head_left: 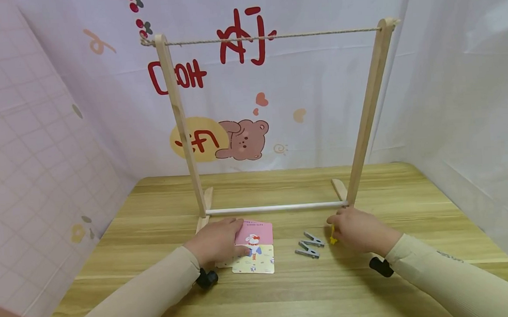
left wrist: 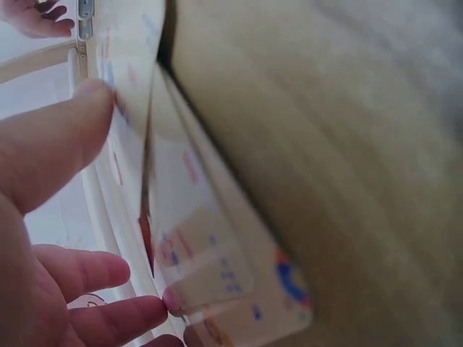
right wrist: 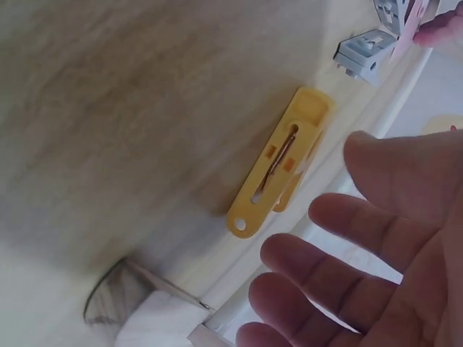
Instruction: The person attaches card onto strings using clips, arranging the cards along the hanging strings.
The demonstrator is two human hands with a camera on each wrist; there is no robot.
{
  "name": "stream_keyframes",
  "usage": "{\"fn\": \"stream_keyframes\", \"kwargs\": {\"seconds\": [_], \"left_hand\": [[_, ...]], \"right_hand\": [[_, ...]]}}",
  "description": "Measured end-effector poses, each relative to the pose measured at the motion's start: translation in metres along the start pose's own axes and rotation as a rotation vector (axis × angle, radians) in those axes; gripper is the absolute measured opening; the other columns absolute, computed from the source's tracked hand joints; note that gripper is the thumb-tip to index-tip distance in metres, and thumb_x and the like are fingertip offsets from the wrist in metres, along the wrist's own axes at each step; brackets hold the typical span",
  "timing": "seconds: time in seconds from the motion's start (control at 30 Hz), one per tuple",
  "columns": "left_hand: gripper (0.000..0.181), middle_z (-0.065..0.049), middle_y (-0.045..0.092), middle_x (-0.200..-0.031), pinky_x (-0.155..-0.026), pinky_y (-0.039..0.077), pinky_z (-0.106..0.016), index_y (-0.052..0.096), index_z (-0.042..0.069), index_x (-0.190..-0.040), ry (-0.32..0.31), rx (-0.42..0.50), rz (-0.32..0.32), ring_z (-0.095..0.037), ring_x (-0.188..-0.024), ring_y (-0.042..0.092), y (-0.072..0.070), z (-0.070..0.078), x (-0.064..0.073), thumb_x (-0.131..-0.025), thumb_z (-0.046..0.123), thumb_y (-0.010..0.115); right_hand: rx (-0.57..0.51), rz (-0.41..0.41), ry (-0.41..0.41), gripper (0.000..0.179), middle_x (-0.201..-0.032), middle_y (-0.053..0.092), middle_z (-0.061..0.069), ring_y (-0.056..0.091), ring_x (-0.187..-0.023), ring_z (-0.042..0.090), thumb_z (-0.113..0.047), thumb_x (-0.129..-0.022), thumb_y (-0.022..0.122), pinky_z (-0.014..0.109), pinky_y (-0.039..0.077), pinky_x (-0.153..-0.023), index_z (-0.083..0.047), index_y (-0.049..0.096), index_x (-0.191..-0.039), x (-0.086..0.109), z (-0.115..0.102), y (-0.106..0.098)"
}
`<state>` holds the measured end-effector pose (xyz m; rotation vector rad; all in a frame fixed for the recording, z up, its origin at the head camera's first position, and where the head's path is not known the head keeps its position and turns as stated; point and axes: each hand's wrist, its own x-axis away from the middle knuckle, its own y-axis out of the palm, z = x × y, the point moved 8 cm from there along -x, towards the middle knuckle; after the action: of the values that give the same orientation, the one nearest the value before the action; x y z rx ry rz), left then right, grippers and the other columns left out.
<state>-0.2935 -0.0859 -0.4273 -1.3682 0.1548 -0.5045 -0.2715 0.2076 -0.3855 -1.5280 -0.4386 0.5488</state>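
My left hand lies at the left edge of a small stack of cards, its thumb on the top one. That card is pink above and pale yellow below, with a white rabbit drawn on it. In the left wrist view other cards fan out beneath, and a fingertip touches one edge. My right hand hovers over a yellow clothespin; the right wrist view shows its fingers loosely bent and apart from the clip. Two grey clothespins lie between the cards and the right hand.
A wooden frame stands behind the hands, with a twine line strung across its top and a white rod low between its posts. Printed white cloth hangs behind the wooden table.
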Motion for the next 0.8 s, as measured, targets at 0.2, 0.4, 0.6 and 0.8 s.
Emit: {"fn": "stream_keyframes", "kwargs": {"seconds": [0.2,0.4,0.6,0.8], "left_hand": [[0.093,-0.008,0.052,-0.160,-0.118,0.044,-0.049,0.046,0.010,-0.159,-0.009,0.020,-0.001,-0.030,-0.145,0.053,-0.001,0.000,0.001,-0.088,0.060,0.078],[0.091,-0.009,0.057,-0.154,-0.115,0.047,-0.048,0.051,0.008,-0.155,-0.005,0.027,0.021,-0.031,-0.139,0.057,-0.003,0.000,0.000,-0.084,0.056,0.083],[0.082,-0.007,0.063,-0.132,-0.107,0.050,-0.045,0.064,0.010,-0.142,0.005,0.020,0.049,-0.027,-0.121,0.060,-0.005,-0.001,-0.003,-0.079,0.057,0.088],[0.081,-0.005,0.064,-0.123,-0.106,0.048,-0.044,0.067,0.008,-0.137,0.003,0.023,0.050,-0.025,-0.117,0.057,-0.006,-0.002,-0.005,-0.077,0.058,0.089]], "right_hand": [[0.005,-0.055,0.021,0.024,-0.092,0.067,0.004,0.065,-0.085,0.022,-0.005,-0.086,0.078,0.043,0.059,-0.080,-0.006,0.075,-0.110,0.002,0.003,0.007],[-0.001,-0.082,0.028,0.028,-0.091,0.066,0.003,0.063,-0.082,0.020,0.001,-0.084,0.079,0.041,0.059,-0.078,-0.007,0.074,-0.110,0.002,0.004,0.013],[-0.004,-0.113,0.044,0.029,-0.092,0.067,0.003,0.064,-0.085,0.020,0.006,-0.086,0.076,0.041,0.059,-0.080,-0.008,0.074,-0.112,0.001,0.006,0.017],[0.002,-0.107,0.040,0.027,-0.090,0.065,0.002,0.063,-0.083,0.018,0.008,-0.086,0.075,0.040,0.059,-0.079,-0.008,0.073,-0.107,0.000,0.007,0.021]]}}
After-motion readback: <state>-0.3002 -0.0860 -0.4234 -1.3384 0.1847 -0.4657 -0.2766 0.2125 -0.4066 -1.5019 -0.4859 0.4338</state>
